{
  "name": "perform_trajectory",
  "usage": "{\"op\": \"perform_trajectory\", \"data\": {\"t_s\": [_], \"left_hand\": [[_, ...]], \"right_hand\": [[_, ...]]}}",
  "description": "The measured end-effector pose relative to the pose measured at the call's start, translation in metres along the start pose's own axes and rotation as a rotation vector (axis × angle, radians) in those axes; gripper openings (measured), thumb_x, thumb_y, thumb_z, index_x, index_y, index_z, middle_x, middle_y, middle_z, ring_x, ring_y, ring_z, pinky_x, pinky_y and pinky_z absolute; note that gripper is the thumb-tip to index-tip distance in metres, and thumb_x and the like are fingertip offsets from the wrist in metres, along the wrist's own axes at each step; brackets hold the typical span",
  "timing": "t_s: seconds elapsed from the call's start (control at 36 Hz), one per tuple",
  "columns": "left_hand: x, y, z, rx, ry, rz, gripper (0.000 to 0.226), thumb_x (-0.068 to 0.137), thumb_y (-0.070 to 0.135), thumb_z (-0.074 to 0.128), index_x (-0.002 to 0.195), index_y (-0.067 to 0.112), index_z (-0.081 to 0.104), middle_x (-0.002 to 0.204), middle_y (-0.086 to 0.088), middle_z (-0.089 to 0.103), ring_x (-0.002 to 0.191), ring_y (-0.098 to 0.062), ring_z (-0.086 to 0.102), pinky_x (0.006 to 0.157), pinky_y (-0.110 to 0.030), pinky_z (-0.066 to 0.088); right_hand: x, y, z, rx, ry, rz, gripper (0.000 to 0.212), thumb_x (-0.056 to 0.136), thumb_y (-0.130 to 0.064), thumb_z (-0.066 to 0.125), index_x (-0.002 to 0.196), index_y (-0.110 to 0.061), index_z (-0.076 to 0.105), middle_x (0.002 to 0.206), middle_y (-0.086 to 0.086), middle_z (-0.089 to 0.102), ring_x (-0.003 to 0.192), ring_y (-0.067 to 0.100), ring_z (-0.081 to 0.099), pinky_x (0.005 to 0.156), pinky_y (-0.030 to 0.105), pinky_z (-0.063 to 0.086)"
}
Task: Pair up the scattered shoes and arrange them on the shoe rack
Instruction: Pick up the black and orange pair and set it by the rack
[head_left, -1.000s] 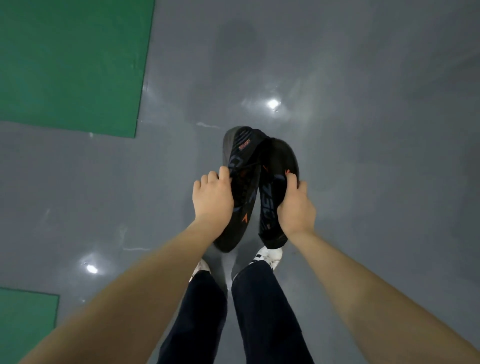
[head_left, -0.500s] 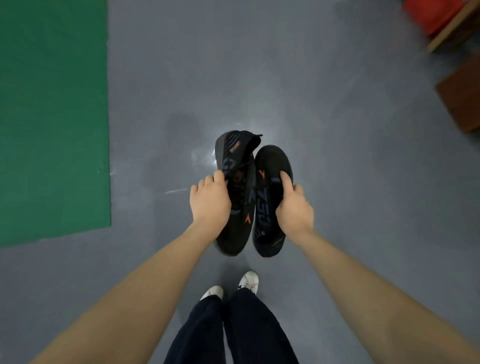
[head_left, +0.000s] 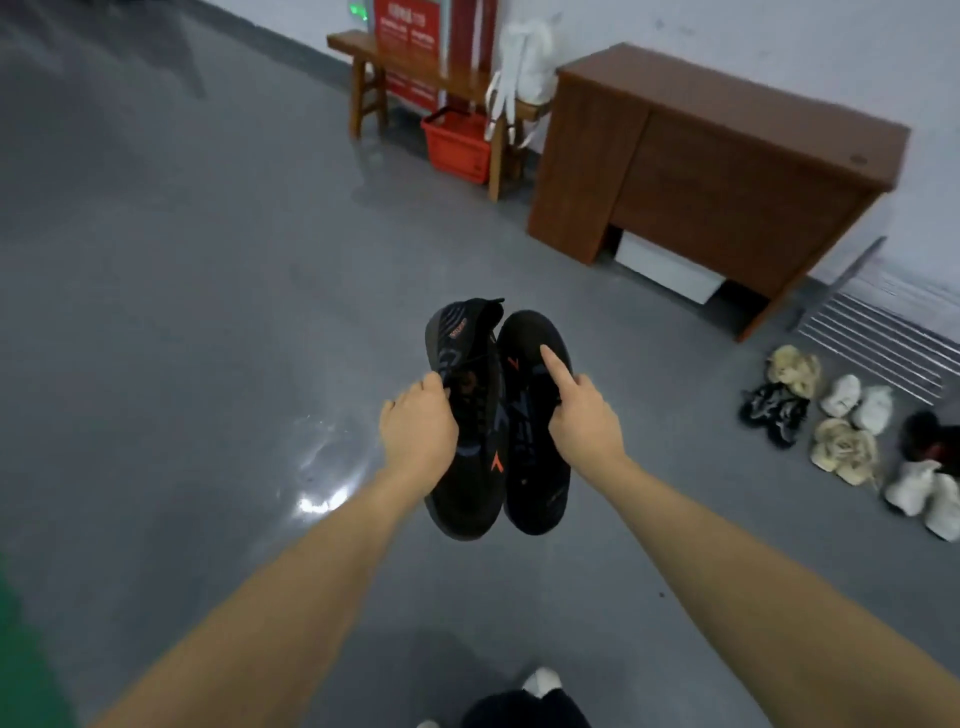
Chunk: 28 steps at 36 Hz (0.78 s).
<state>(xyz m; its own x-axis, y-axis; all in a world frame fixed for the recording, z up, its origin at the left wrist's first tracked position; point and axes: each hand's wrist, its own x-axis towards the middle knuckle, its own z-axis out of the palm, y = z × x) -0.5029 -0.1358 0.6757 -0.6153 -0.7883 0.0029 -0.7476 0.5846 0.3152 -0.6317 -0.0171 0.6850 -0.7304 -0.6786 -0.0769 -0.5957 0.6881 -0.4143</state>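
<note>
Above the grey floor, two black shoes with orange marks are held side by side in the air, touching along their inner edges. The left hand grips the left shoe with its fingers curled over the outer edge near the laces. The right hand holds the right shoe, its forefinger stretched straight along the upper and the other fingers wrapped round the side.

Far to the right, near the wall, a metal shoe rack of thin bars lies low on the floor, partly cut off by the edge of the view. In front of it shoes lie on the floor: two fluffy beige ones, a black-and-white one, about four white ones in two pairs, and a dark one with red; blur makes the count uncertain. Open floor lies between the held pair and the rack.

A brown wooden desk stands against the white wall, with a white box beneath it. Left of it is a wooden bench carrying a white bag, a red basket under it and a red sign behind. The floor is glossy and shows a bright lamp reflection. A green patch shows at the lower left.
</note>
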Motion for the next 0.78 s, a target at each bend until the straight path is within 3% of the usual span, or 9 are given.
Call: {"op": "perform_trajectory", "data": {"t_s": [0.14, 0.36, 0.61, 0.72, 0.78], "left_hand": [[0.008, 0.072, -0.004, -0.002, -0.044, 0.167, 0.025, 0.103, 0.020, 0.030, 0.107, 0.006, 0.049, 0.108, -0.012, 0.062, 0.098, -0.032, 0.058, 0.081, -0.034, 0.038], [0.026, 0.206, 0.023, 0.008, -0.101, 0.381, 0.025, 0.103, 0.021, 0.030, 0.105, 0.005, 0.049, 0.105, -0.013, 0.063, 0.094, -0.031, 0.060, 0.072, -0.032, 0.036], [0.024, 0.388, 0.081, 0.004, -0.190, 0.484, 0.024, 0.102, 0.020, 0.031, 0.104, 0.006, 0.050, 0.102, -0.012, 0.064, 0.092, -0.031, 0.059, 0.068, -0.031, 0.031], [0.027, 0.468, 0.102, 0.008, -0.175, 0.527, 0.025, 0.103, 0.020, 0.030, 0.105, 0.005, 0.049, 0.099, -0.013, 0.065, 0.088, -0.032, 0.061, 0.064, -0.032, 0.032], [0.028, 0.502, 0.112, 0.007, -0.165, 0.531, 0.024, 0.103, 0.020, 0.030, 0.105, 0.005, 0.049, 0.099, -0.013, 0.065, 0.087, -0.033, 0.061, 0.063, -0.033, 0.033]], "right_hand": [[0.000, 0.048, -0.050, 0.006, 0.122, 0.110, 0.071, 0.092, -0.001, 0.035, 0.148, -0.039, 0.015, 0.101, 0.009, 0.044, 0.067, 0.027, 0.050, 0.056, 0.037, 0.044], [0.007, 0.167, -0.116, 0.025, 0.262, 0.273, 0.070, 0.092, 0.000, 0.036, 0.148, -0.037, 0.019, 0.097, 0.006, 0.041, 0.065, 0.024, 0.047, 0.047, 0.030, 0.037], [0.009, 0.338, -0.195, 0.033, 0.257, 0.404, 0.071, 0.089, 0.002, 0.035, 0.148, -0.036, 0.023, 0.103, 0.007, 0.045, 0.063, 0.019, 0.044, 0.046, 0.027, 0.030], [0.015, 0.409, -0.234, 0.038, 0.292, 0.443, 0.072, 0.087, 0.004, 0.034, 0.148, -0.033, 0.025, 0.111, 0.013, 0.049, 0.073, 0.024, 0.047, 0.058, 0.035, 0.044], [0.016, 0.439, -0.251, 0.061, 0.321, 0.475, 0.071, 0.087, 0.004, 0.034, 0.147, -0.032, 0.027, 0.112, 0.013, 0.049, 0.077, 0.024, 0.046, 0.061, 0.035, 0.044]]}}
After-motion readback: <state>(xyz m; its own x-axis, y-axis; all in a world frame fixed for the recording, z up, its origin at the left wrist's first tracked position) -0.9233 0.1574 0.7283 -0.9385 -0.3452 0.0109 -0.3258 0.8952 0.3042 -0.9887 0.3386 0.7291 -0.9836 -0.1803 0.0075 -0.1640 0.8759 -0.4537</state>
